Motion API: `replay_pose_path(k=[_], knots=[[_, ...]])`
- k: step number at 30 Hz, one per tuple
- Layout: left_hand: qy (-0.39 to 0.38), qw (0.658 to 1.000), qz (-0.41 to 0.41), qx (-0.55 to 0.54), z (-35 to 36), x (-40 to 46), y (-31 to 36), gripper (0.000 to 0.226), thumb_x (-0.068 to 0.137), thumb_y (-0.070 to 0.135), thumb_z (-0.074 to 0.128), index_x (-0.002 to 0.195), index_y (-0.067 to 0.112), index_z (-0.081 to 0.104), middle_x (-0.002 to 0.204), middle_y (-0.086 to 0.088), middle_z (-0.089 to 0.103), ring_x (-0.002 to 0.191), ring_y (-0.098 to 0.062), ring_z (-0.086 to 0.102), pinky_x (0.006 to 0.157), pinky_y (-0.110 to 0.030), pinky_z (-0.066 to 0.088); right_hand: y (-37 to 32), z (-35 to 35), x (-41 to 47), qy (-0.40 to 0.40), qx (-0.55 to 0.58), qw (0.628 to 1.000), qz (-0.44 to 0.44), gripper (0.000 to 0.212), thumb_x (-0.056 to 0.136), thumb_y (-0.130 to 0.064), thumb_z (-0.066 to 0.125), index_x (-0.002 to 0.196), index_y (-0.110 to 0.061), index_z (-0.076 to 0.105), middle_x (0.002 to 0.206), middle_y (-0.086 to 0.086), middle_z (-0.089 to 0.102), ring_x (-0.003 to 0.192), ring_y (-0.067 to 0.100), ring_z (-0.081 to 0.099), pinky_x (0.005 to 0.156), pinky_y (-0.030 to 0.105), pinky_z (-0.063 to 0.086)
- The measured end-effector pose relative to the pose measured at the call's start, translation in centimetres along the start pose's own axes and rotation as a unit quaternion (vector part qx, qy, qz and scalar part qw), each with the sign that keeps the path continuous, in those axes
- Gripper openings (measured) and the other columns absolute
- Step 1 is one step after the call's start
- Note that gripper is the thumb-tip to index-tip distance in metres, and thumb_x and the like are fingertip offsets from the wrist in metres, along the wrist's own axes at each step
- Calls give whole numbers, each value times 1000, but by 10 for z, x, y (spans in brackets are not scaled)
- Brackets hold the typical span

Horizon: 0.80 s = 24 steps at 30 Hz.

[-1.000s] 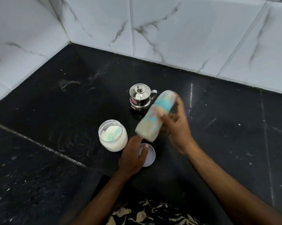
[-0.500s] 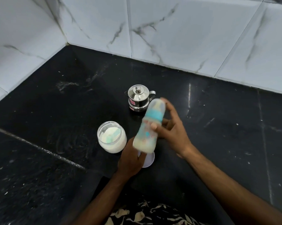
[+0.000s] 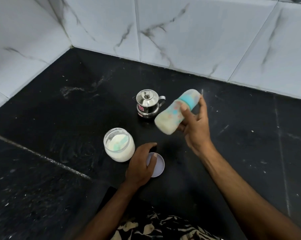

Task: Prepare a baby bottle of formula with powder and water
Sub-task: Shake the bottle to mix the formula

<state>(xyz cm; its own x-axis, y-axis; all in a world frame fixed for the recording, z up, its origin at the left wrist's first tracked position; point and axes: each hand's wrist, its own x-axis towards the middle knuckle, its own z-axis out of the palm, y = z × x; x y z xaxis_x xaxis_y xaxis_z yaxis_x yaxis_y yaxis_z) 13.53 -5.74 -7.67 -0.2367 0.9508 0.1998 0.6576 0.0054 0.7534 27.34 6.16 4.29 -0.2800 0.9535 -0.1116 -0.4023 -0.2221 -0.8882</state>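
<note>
My right hand [image 3: 195, 126] grips a capped baby bottle [image 3: 175, 113] with a teal collar, held in the air and tilted, top pointing up to the right; milky liquid fills it and it looks motion-blurred. An open jar of white formula powder [image 3: 118, 144] with a teal scoop lying inside stands on the black counter [image 3: 59, 118]. My left hand [image 3: 141, 163] rests palm down on the counter, its fingers lying over the jar's pale lilac lid [image 3: 158, 168]. A small lidded steel pot [image 3: 147, 103] stands behind the bottle.
White marble-pattern wall tiles [image 3: 180, 32] close the counter at the back and left, meeting in a corner. A seam runs diagonally across the counter at the left. Patterned clothing shows at the bottom edge.
The bottle has swung from near upright over the lid to a tilted pose farther right and higher. My left hand has stayed on the lid.
</note>
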Motion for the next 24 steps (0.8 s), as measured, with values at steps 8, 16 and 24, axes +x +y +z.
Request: replay_pose_path(k=[8, 16, 24], knots=[[-3, 997, -74, 5, 0, -3, 2, 33, 91, 23, 56, 118, 4, 58, 103, 1, 60, 99, -15, 55, 84, 0, 31, 20, 3, -23, -124, -91, 987, 41, 83, 74, -7, 81, 138, -33, 36, 104, 8, 72, 93, 25, 71, 69, 38, 59], [7, 999, -41, -29, 2, -3, -3, 47, 89, 38, 50, 128, 11, 54, 121, -1, 57, 113, -10, 50, 97, 0, 26, 19, 4, -22, -122, -109, 986, 43, 81, 73, -9, 78, 138, -33, 35, 110, 9, 69, 95, 25, 71, 70, 37, 59], [-3, 1000, -13, -13, -1, -1, -2, 34, 93, 30, 48, 121, 13, 59, 120, 1, 61, 111, -8, 54, 99, -8, 32, 10, 5, 0, -14, 13, 1000, 5, 72, 82, -15, 74, 140, -31, 35, 105, 7, 71, 96, 28, 70, 69, 44, 59]])
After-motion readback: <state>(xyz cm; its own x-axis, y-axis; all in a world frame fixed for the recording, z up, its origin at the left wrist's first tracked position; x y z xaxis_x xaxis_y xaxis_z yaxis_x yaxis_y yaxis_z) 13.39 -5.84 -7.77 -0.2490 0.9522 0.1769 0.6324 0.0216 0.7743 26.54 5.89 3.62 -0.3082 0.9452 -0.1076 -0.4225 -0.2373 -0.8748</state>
